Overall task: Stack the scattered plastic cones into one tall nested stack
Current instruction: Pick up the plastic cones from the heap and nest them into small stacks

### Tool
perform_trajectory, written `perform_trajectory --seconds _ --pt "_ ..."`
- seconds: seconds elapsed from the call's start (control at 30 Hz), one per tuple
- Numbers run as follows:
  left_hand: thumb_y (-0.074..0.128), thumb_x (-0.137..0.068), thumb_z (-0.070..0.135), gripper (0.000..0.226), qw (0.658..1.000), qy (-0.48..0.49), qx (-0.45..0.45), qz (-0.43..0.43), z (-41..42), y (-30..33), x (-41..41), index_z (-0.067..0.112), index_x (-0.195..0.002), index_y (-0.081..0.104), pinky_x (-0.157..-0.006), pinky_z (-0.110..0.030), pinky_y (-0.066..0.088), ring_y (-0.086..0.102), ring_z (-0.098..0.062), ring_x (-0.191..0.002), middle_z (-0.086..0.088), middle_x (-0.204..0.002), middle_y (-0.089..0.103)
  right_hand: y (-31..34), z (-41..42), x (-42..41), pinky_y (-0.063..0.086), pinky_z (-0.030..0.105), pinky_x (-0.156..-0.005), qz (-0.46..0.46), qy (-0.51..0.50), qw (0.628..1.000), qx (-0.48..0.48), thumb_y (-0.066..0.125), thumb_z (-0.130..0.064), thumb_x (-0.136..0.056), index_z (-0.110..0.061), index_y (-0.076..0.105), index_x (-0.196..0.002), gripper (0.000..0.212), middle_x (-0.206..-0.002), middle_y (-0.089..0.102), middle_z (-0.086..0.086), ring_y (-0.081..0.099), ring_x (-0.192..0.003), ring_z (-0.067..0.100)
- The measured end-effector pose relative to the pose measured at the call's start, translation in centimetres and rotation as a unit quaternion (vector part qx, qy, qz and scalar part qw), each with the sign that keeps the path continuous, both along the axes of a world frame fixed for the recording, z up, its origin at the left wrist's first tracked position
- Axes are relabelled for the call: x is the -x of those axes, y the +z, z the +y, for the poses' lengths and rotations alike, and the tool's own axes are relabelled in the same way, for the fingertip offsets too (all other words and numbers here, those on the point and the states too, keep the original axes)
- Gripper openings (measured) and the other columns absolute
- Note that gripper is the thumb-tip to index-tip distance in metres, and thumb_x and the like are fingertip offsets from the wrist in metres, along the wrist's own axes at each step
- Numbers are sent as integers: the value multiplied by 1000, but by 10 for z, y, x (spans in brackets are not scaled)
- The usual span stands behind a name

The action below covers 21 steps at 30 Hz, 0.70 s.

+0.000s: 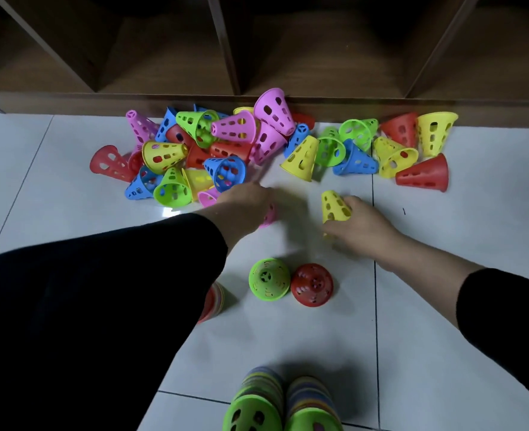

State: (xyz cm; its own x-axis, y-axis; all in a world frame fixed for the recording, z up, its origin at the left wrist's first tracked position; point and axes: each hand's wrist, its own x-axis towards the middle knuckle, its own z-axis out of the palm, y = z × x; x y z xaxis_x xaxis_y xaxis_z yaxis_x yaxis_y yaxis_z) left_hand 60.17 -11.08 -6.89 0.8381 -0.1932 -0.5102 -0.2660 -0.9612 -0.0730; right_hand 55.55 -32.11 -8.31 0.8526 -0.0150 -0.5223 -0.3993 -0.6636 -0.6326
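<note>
The right hand (358, 227) gripped a yellow cone (334, 206), the left hand (244, 203) held a pink cone (269, 216) at nine o'clock of it; each should drop straight, wide end down.

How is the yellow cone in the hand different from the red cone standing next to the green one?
The yellow cone is gripped by the right hand; the red cone stands free on the floor, untouched. The yellow cone shows its side, with its narrow end pointing away; the red cone stands upright on its wide rim beside the green cone, seen from above. They differ in colour. Both are perforated plastic cones of the same shape.
</note>
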Motion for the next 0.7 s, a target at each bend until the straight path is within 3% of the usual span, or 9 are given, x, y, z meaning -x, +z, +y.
perform_trajectory --seconds 0.07,0.17,0.3,0.37,0.5,0.6,0.7 --pt "65 -92 22 39 997 33 65 1 7 -1 7 15 -129 55 -72 -39 48 61 -35 -106 -14 -114 61 15 -3 8 44 29 -59 -29 -26 997 -69 74 -21 -81 -14 59 -105 30 -87 62 3 56 -73 16" --pt "72 -85 23 51 973 113 201 -25 20 30 23 18 -132 55 -78 -36 51 62 -31 -102 -10 -114 64 51 -5 30 47 14 -63 -81 -21 979 -185 78 -15 -81 -22 57 -110 37 -88 64 -6 59 -72 0" --pt "81 -77 30 56 942 95 308 -98 35 101 65 23 -126 55 -67 -22 46 56 -18 -89 2 -109 57 72 -2 73 55 32 -87 -119 47 959 -254 84 -42 -68 -43 51 -113 56 -108 68 -9 67 -101 13" --pt "83 -73 33 60 940 77 322 -79 40 125 93 27 -125 54 -75 -26 51 56 -15 -94 6 -115 55 65 0 88 54 42 -92 -108 66 960 -248 83 -58 -60 -49 49 -113 64 -116 66 -8 66 -107 15" --pt "80 -75 36 62 962 50 267 -32 27 111 136 31 -128 48 -78 -32 52 58 -19 -97 5 -118 52 41 5 103 46 23 -94 -105 200 971 -74 80 -59 -67 -47 40 -123 70 -123 55 -22 55 -114 3" --pt "74 -78 54 70 975 29 218 -15 17 81 146 32 -136 42 -88 -34 48 56 -23 -109 3 -124 52 30 4 108 37 25 -106 -86 235 966 -61 70 -69 -71 -48 28 -139 83 -140 43 -17 42 -129 3" --pt "57 -80 73 75 969 58 237 -49 29 70 145 31 -140 43 -93 -35 48 55 -21 -115 2 -131 54 38 3 101 38 25 -104 -131 173 972 -92 55 -65 -83 -45 38 -137 60 -139 46 -26 42 -126 -9"
